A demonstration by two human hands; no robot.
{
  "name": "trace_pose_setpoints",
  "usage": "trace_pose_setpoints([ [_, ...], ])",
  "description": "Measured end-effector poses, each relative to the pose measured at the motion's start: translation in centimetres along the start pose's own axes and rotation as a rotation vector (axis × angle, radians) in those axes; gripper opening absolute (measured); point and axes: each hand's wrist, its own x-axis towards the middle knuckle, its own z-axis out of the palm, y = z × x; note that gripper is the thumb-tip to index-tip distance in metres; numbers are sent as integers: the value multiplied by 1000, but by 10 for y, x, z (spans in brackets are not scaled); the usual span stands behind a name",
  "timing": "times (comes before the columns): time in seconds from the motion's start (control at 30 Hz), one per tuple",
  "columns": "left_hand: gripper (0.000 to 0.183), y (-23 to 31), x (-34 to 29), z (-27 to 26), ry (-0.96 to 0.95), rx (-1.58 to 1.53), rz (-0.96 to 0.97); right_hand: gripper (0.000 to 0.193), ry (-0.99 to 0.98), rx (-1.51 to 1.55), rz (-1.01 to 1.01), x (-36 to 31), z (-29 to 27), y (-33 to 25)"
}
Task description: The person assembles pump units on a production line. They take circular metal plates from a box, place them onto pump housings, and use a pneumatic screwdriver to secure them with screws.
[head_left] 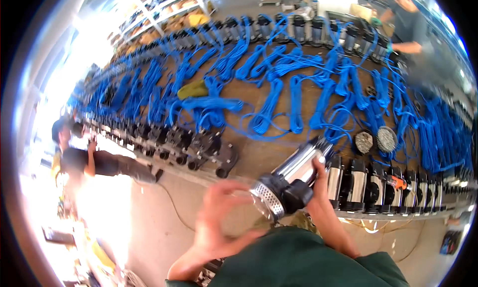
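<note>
The pump [295, 168] tilts at the near edge of the tabletop [261, 148], clasped in the grip of the right hand [321, 190]; the left hand [216, 220], spread and empty, would best cradle the strainer [269, 199].

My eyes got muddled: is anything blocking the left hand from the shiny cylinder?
Nothing visible stands between the left hand and the shiny cylinder. The left hand is by the perforated end, too blurred to tell if they touch; the right hand holds the cylinder.

Fierce left-side glare (edges bowed).
</note>
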Motion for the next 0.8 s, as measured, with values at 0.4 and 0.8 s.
trace_pose_setpoints([
  [0.4,67,-34,-12,-115,369,-1788,391,58,-358,-874,-473,210,-14,115],
  [0.8,59,-62,11,-109,337,-1580,296,87,-475,-1490,-663,159,4,80],
])
